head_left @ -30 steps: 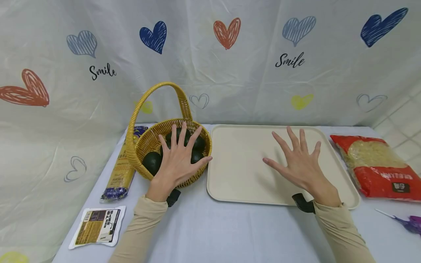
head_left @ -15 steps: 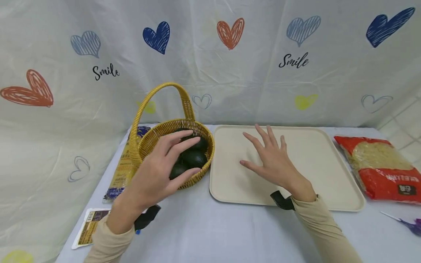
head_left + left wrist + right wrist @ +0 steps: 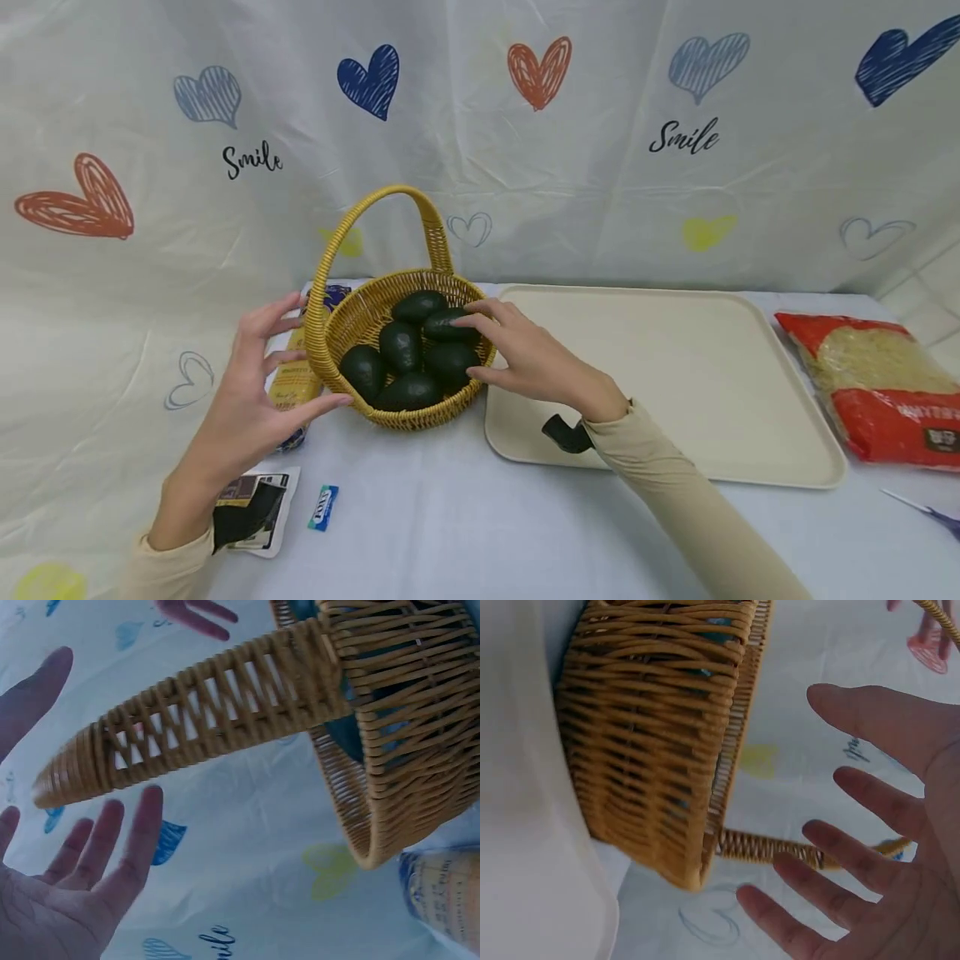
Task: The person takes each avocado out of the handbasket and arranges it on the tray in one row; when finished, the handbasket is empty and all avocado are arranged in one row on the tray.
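Observation:
A yellow wicker basket (image 3: 408,417) with a tall arched handle stands left of the tray, holding several dark green avocados (image 3: 401,346). Just left of it is my left hand (image 3: 247,396), thumb and fingers spread apart around nothing. In the left wrist view, the basket's handle (image 3: 217,709) passes beside the fingertips with a gap. My right hand (image 3: 536,354) reaches over the basket's right rim, fingers loosely bent. The right wrist view has this hand (image 3: 885,847) apart from the woven wall (image 3: 652,735), holding nothing.
A beige tray (image 3: 660,375) lies right of the basket. Beyond it are a red food bag (image 3: 877,392) and purple scissors (image 3: 930,510). On the left lie a spaghetti pack (image 3: 292,385), a white-edged pouch (image 3: 277,521) and a small blue packet (image 3: 323,508).
My left hand has moved from over the basket to its left side. My right hand has crossed leftward from above the tray to the basket's right rim. The avocados are now uncovered.

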Motion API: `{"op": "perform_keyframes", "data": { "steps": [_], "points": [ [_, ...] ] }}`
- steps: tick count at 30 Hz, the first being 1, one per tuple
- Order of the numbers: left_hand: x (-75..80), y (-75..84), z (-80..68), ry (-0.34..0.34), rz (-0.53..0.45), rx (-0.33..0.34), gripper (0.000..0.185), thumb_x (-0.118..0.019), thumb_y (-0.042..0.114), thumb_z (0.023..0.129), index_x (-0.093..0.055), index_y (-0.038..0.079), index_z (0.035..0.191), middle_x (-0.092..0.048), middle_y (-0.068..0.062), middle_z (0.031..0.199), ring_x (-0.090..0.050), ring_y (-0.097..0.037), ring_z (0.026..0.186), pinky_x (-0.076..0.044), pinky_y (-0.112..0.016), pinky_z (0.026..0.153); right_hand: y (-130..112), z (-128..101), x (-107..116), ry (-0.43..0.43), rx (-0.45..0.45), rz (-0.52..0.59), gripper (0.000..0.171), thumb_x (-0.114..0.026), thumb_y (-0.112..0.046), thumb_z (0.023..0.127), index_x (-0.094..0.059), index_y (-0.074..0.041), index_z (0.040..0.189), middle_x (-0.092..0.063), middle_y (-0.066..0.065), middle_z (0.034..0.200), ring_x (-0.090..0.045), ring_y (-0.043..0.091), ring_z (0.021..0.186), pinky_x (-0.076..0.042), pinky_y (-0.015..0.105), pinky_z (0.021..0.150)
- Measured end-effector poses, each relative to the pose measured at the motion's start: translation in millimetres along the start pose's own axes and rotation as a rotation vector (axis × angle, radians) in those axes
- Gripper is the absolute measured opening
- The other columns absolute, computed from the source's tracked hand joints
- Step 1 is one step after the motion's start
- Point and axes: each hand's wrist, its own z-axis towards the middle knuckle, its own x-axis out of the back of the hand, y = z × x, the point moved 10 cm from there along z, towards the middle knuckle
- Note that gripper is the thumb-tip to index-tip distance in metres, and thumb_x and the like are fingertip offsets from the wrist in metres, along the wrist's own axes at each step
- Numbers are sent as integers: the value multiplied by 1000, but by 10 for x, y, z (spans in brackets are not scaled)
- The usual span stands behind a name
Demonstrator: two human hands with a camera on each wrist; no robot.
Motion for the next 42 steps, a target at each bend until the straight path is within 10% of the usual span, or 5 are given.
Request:
{"op": "perform_keyframes", "data": {
  "steps": [7, 12, 20, 29, 42],
  "points": [
    [-172, -249, -128, -79, -75, 32, 133, -90, -26, 57, -19, 6, 165, -64, -6, 123, -66, 0, 107, -58, -14, 88, 108, 281, -265, -189, -56, 19, 52, -79, -15, 95, -59, -6, 143, -53, 13, 143, -55, 29, 127, -55, 46, 104],
    [-189, -267, -152, -70, -96, -15, 124, -91, -21, 63, -20, 1, 163, -68, -17, 110, -68, -2, 103, -60, -16, 88, 217, 372, -469, -295, -100, -17, 52, -80, -17, 95, -60, -8, 143, -55, 11, 139, -60, 28, 123, -55, 44, 104],
    [-213, -302, -130, -75, -132, -54, 102, -76, 34, 85, -19, -1, 161, -72, -13, 101, -72, -6, 95, -61, -17, 83, 207, 472, -598, -345, -80, -15, 49, -84, -19, 92, -66, -8, 136, -58, 12, 137, -60, 28, 123, -53, 39, 107],
    [-246, -313, -126, -68, -68, -37, 128, -88, -24, 61, -15, 0, 163, -72, -14, 99, -73, -8, 89, -62, -17, 79, 244, 579, -707, -386, -102, -30, 52, -83, -20, 92, -64, -12, 141, -55, 13, 142, -57, 31, 129, -52, 42, 110],
    [-272, -362, -156, -88, -36, 18, 130, -87, -26, 63, -12, 4, 164, -73, -19, 105, -77, -32, 84, -64, -24, 78, 97, 519, -436, -271, -24, -85, 54, -83, -13, 85, -68, -13, 136, -58, 9, 140, -55, 31, 125, -57, 44, 95]
  ]
}}
